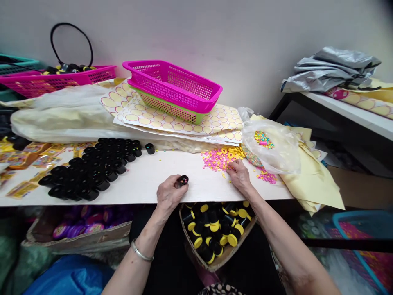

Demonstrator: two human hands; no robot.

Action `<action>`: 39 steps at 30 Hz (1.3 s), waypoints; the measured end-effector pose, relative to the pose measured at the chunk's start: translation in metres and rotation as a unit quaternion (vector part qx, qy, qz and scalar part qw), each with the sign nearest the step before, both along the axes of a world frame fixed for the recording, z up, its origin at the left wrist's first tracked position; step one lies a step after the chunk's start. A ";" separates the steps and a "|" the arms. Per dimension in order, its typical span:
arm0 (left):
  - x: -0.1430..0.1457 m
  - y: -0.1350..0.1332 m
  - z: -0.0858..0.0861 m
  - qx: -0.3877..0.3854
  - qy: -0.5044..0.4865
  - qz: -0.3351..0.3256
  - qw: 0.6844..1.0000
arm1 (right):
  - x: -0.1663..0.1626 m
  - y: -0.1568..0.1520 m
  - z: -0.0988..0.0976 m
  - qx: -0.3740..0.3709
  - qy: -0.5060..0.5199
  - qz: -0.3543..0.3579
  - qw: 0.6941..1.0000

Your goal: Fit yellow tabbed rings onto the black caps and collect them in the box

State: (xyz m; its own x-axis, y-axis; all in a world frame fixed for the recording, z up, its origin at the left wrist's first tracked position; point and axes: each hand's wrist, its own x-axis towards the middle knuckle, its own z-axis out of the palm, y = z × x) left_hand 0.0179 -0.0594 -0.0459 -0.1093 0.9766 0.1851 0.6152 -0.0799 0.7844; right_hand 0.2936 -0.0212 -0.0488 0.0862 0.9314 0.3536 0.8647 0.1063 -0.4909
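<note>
Left hand (170, 191): gripping cup (183, 180).
Right hand (238, 173): at pink bits (214, 160), grip unclear.
Filling: apparently in hand; next likely needs careful aim.

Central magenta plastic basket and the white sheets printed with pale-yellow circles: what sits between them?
A lime-green plastic basket, under the magenta basket and atop the printed sheets, in the head view.

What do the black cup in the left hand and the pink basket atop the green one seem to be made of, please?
Black cup: probably glossy plastic; its rim catches light. Pink basket: likely smooth moulded plastic, given its regular perforations.
</note>
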 end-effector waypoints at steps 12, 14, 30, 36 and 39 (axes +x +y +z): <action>-0.002 -0.001 0.000 0.041 0.033 -0.050 0.997 | -0.011 -0.007 0.005 0.001 -0.070 0.011 0.998; -0.002 -0.001 0.000 0.046 0.036 -0.049 0.997 | -0.008 -0.010 0.004 -0.004 -0.065 0.005 0.998; -0.001 0.000 0.000 0.046 0.033 -0.047 0.997 | -0.019 0.000 0.012 -0.059 -0.187 0.020 0.980; -0.001 -0.001 0.001 0.046 0.011 -0.059 0.997 | -0.016 0.001 0.012 -0.083 -0.211 0.000 0.974; -0.001 0.000 -0.001 0.051 0.009 -0.058 0.997 | -0.011 0.000 0.011 -0.067 -0.160 0.015 0.985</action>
State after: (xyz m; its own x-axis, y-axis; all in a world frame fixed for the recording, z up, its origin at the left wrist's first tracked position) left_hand 0.0165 -0.0598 -0.0465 0.0072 0.9586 0.2846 0.6115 -0.2294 0.7572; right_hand 0.2827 -0.0216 -0.0377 -0.0387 0.9720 0.2318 0.9750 0.0876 -0.2042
